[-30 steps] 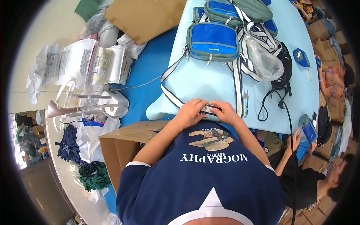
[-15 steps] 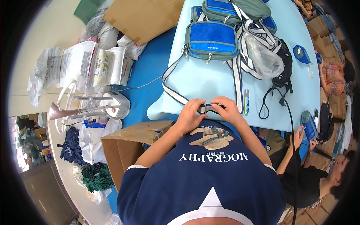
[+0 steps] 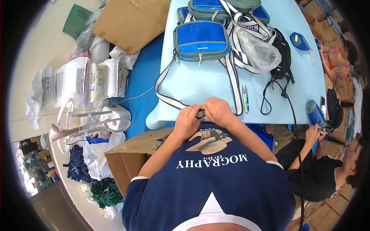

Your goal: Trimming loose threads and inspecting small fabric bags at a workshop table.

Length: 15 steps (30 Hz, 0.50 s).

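My left hand (image 3: 187, 120) and my right hand (image 3: 217, 112) meet at the near edge of the light blue table (image 3: 150, 117), fingers closed around a small buckle (image 3: 200, 113) on a white strap with dark edges (image 3: 169, 101). My fingers hide much of the buckle. The strap runs up to a blue and grey zipped bag (image 3: 201, 36), behind which more such bags (image 3: 208, 8) are piled with tangled straps. Scissors with pale blue and yellow handles (image 3: 246, 101) lie to the right of my hands.
A clear plastic bag (image 3: 260, 54), black pouch (image 3: 283, 50), black cord and blue pouch (image 3: 298, 41) lie rightward. Co-workers, one in black (image 3: 316, 179), handle items at right. A garment steamer (image 3: 113, 115), cardboard box (image 3: 127, 161) and packaged bundles (image 3: 75, 84) are at left.
The view has shifted, moving the table up and leftward. My right hand has drawn closer to my left, covering more of the buckle. The co-worker in black has both hands closer at the pouch.
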Motion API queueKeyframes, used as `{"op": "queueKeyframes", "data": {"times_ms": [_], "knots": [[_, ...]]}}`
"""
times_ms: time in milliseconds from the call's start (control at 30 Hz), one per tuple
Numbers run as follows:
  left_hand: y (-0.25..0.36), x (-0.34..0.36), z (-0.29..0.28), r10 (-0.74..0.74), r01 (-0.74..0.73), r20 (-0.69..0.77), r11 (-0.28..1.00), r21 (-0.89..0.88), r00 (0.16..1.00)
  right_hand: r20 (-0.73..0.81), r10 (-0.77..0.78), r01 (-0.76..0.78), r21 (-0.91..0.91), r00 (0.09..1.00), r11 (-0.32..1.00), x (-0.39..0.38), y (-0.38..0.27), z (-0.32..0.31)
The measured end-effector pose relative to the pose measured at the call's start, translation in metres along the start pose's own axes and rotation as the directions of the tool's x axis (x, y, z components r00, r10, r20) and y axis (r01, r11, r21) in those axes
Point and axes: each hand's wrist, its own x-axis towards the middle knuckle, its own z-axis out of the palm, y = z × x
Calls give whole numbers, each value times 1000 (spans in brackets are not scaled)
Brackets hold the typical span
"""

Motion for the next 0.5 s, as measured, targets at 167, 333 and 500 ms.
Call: {"op": "queueKeyframes", "data": {"times_ms": [167, 333, 500], "knots": [[-4, 0, 1, -25, 26, -32, 1000, 13, 999, -191, 591, -527, 300, 784, 796, -24, 61, -4], [-7, -3, 2, -44, 45, -61, 999, 12, 997, -409, 584, -685, -161, 701, 710, -70, 90, -34], [-5, 4, 4, 0, 0, -58, 1000, -8, 998, -454, 621, -767, -446, 638, 462, -93, 109, -17]]}}
